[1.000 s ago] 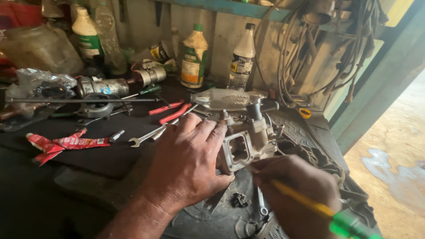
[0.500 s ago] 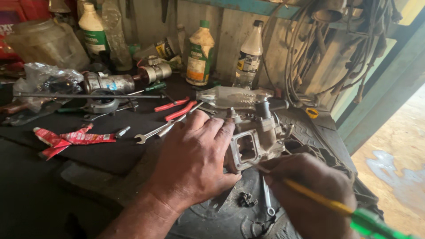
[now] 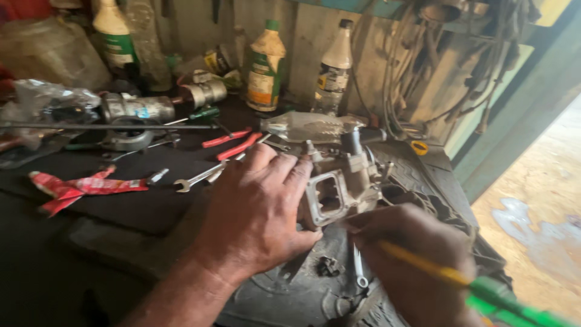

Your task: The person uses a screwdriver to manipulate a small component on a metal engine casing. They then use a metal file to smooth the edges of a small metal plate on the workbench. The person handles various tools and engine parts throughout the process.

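Your left hand lies flat and open, fingers spread, pressed against the left side of the grey metal engine part, steadying it on the dark, greasy workbench. Your right hand is closed around a screwdriver with a yellow shaft and green handle (the tip is hidden behind your fingers, right at the lower edge of the part's square opening). A small wrench lies just below the part, between your two hands. Further left on the bench sit an open-ended spanner, red-handled pliers and a crumpled red wrapper. Plastic bottles stand along the back wall.
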